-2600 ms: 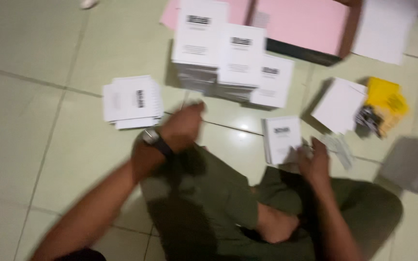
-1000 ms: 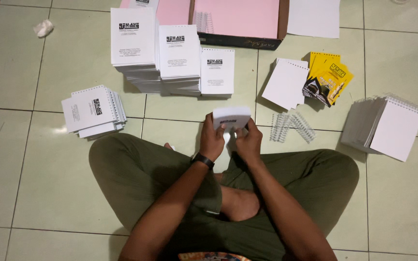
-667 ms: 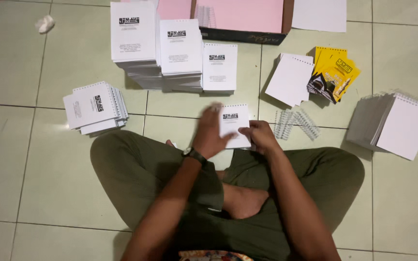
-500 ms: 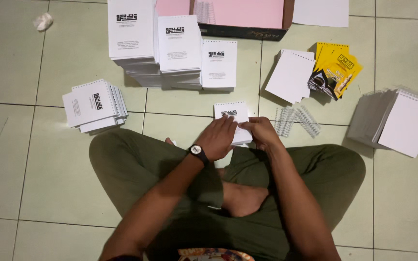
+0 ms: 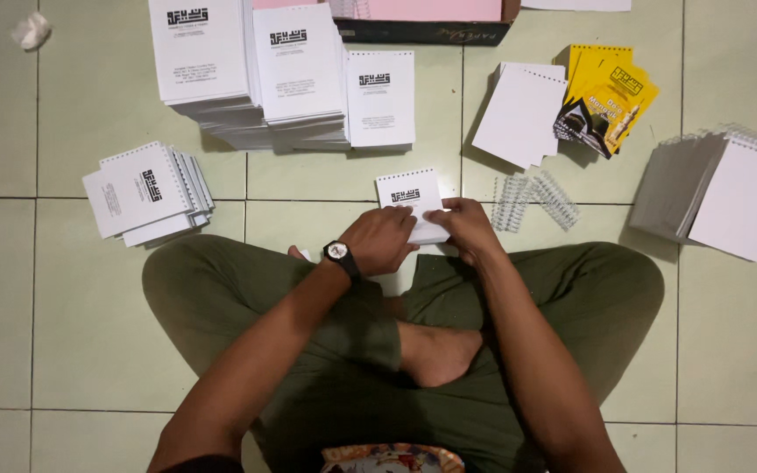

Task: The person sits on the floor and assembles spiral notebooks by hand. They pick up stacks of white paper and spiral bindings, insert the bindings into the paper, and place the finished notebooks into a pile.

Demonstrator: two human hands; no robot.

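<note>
I sit cross-legged on a tiled floor. Both hands rest on a small white punched notepad block (image 5: 411, 194) with a black emblem, lying on the floor in front of my knees. My left hand (image 5: 380, 241), with a black wristwatch, presses on its lower left part. My right hand (image 5: 469, 228) grips its lower right edge. A bundle of white spiral wire bindings (image 5: 534, 200) lies just right of the pad.
Tall stacks of printed white sheets (image 5: 282, 70) stand ahead, with a pink-lined cardboard box (image 5: 431, 22) behind. A fanned pile of small pads (image 5: 146, 191) lies left. White card sheets (image 5: 519, 112), yellow covers (image 5: 611, 98) and bound notebooks (image 5: 722, 191) lie right. Crumpled paper (image 5: 31, 31) sits far left.
Earlier the hands held the small pad up off the floor; it has since been laid flat on the tile, and both hands now press on its near edge.
</note>
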